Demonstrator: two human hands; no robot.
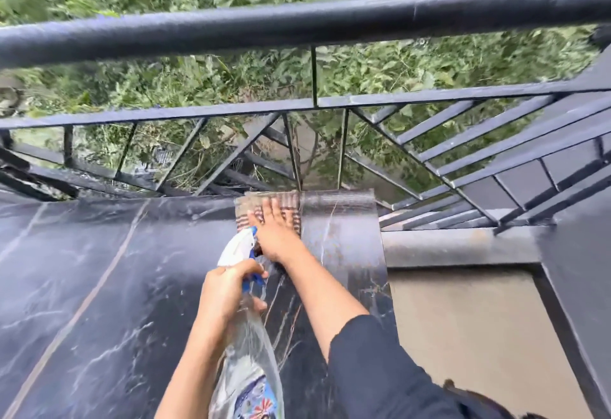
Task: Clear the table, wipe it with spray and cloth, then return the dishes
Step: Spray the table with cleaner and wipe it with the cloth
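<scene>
My left hand grips the neck of a clear spray bottle with a white and blue trigger head, held over the black marble table. The bottle's nozzle points toward the far edge. My right hand lies flat, fingers spread, on a striped brown and grey cloth at the table's far right corner. The cloth rests flat on the marble and is partly hidden under the palm. No dishes show on the tabletop.
A black metal railing runs close behind the table, with green foliage below it. To the right of the table lie a grey ledge and a tan floor. A thin seam line crosses the marble on the left.
</scene>
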